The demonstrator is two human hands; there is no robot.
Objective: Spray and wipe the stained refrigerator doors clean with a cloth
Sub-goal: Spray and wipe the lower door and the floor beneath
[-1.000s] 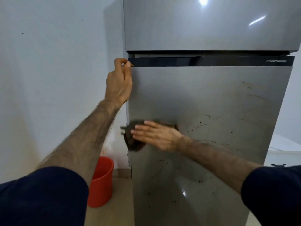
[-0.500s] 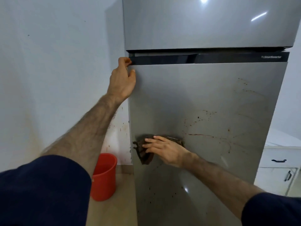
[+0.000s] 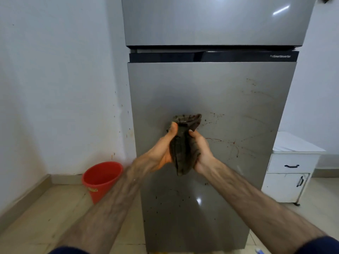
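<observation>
Dark brown cloth [image 3: 183, 149] bunched between both hands, lower door [image 3: 229, 99] red-streaked

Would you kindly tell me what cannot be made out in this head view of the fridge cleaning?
- Middle of the cloth: covered by the left hand and right hand bunching it.
- Lower door behind the cloth: hidden, so stains there are unknown.
- Upper door: cut off by the top edge.
- Red bucket: contents not visible; partly behind the blurred left forearm.
- Blue and white object: cut off by the bottom edge, unidentifiable.
</observation>
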